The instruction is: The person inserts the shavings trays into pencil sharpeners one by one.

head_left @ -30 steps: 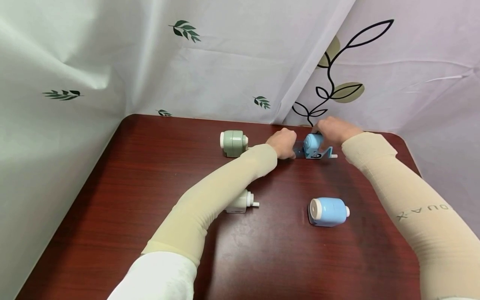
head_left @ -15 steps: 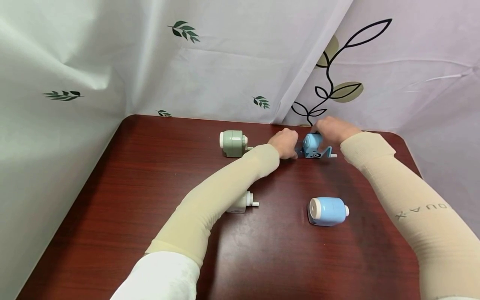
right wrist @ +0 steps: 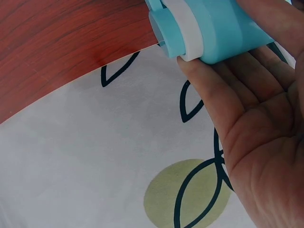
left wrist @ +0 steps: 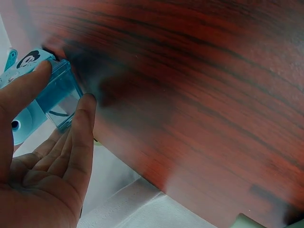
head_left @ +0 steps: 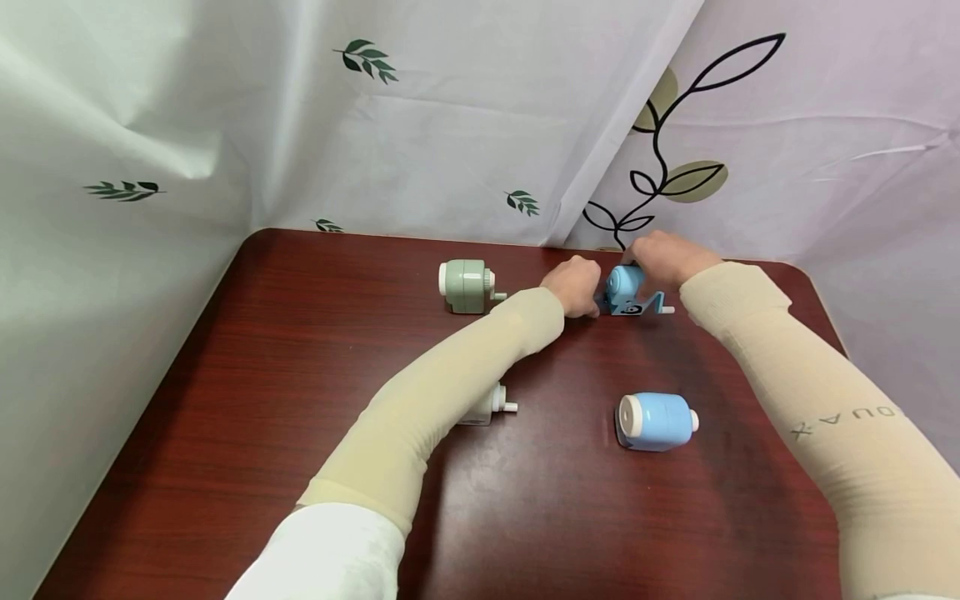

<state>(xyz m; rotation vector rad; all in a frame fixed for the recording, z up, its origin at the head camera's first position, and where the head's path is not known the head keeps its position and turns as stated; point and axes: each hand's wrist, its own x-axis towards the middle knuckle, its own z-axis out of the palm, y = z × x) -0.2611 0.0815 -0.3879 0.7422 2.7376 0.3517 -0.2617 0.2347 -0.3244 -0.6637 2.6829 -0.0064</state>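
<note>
Near the far edge of the table, a blue crank pencil sharpener [head_left: 623, 284] sits with its handle [head_left: 658, 305] facing right. My right hand [head_left: 666, 257] grips its body from behind; the right wrist view shows thumb and fingers around the blue casing [right wrist: 228, 26]. On the left side, my left hand [head_left: 573, 286] pinches the clear shavings drawer [left wrist: 61, 108] between thumb and fingers. That drawer sticks partly out of the sharpener's lower part in the left wrist view.
A green crank sharpener [head_left: 466, 287] stands left of my left hand. Under my left forearm, a grey-white sharpener [head_left: 480, 408] is half hidden. A lighter blue sharpener [head_left: 657, 422] stands nearer at the right. White patterned cloth [head_left: 420, 150] hangs behind the table [head_left: 300, 350].
My left hand has moved slightly right, and the clear drawer has slid further into the blue sharpener. The right hand holds the body in the same place.
</note>
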